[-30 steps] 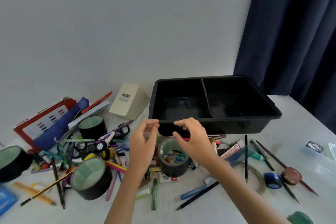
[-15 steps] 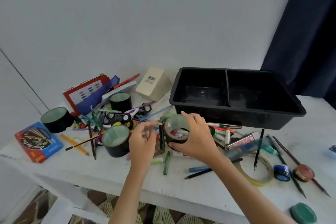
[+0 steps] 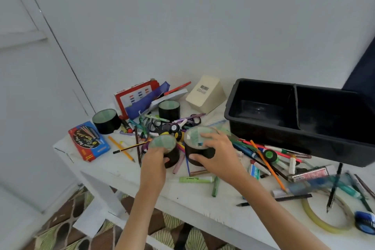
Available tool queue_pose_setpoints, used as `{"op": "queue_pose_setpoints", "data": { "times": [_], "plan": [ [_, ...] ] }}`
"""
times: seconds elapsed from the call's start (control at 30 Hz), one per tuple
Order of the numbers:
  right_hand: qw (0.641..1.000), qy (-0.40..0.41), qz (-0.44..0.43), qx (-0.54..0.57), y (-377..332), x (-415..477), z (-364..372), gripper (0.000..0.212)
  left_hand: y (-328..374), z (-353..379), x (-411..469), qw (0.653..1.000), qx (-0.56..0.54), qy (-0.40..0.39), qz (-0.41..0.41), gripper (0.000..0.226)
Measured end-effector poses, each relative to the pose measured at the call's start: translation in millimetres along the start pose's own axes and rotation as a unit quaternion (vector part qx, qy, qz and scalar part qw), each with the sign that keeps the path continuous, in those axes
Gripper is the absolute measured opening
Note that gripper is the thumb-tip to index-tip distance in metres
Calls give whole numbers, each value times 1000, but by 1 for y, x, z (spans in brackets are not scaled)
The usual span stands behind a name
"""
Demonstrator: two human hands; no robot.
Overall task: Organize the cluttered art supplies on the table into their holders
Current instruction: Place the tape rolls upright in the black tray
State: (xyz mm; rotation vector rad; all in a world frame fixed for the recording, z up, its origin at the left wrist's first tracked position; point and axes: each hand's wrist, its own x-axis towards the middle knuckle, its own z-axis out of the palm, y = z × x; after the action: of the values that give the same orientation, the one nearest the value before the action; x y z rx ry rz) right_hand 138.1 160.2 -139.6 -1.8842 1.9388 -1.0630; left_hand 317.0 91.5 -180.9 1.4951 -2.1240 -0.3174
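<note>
My right hand (image 3: 218, 154) grips a black tape roll (image 3: 199, 149) from above, fingers over its pale green core and thumb on its near side. To its left, my left hand (image 3: 154, 160) holds a second black tape roll (image 3: 164, 149), thumb against the side. Both rolls sit in a heap of pens, pencils and markers (image 3: 263, 156) on the white table (image 3: 129, 170). A black two-compartment tray (image 3: 300, 115) stands at the back right with nothing visible in it.
Two more black tape rolls (image 3: 106, 121) (image 3: 169, 109) stand at the back left near a red box (image 3: 136, 95) and a cream box (image 3: 206, 93). A blue and red packet (image 3: 89, 143) lies near the left table edge. A yellowish ring (image 3: 324, 217) and blue tape (image 3: 365, 222) lie right.
The view has swung left and down. My left hand has moved from loose pens onto the second tape roll, and my right hand still holds the first roll.
</note>
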Motion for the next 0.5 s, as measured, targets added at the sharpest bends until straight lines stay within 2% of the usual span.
{"op": "queue_pose_setpoints", "data": {
  "times": [0.2, 0.4, 0.5],
  "plan": [
    [999, 20, 1, 30, 1, 15, 3, 31, 9, -29, 14, 997, -44, 57, 13, 14],
    [993, 101, -7, 63, 3, 32, -17, 37, 42, -55, 43, 991, -95, 61, 66, 12],
    [988, 155, -8, 27, 8, 43, -37, 23, 64, -51, 63, 987, -111, 33, 111, 11]
  ]
}}
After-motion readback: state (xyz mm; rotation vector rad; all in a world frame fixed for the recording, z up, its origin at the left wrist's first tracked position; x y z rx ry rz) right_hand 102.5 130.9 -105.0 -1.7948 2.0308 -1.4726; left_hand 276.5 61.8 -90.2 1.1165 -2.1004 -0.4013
